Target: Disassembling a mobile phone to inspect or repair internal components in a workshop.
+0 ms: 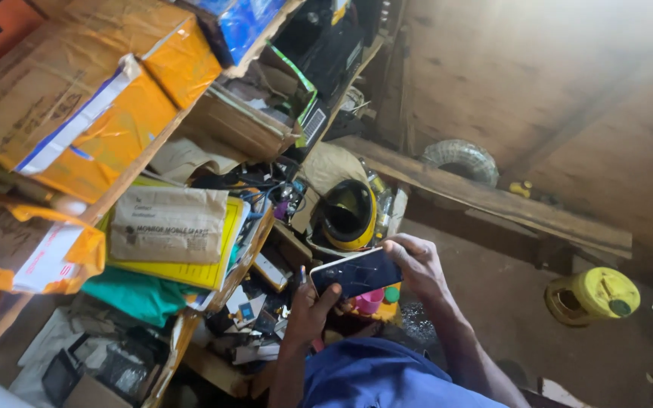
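Note:
A dark-screened phone (357,272) is held flat between both my hands, low in the middle of the view. My left hand (307,310) grips its near-left end with the thumb on the glass. My right hand (413,264) clasps its far-right end, fingers curled over the edge. Below the phone lie a pink cup (370,301) and a small green cap (391,295) on a cluttered bench. My blue clothing (387,374) fills the bottom centre.
Wooden shelves (145,162) on the left hold orange-taped cardboard parcels (77,98), a brown envelope (168,224) and papers. A yellow-rimmed black helmet-like object (348,215) sits behind the phone. A yellow jerrycan (592,296) and a tyre (460,159) lie by the wooden wall.

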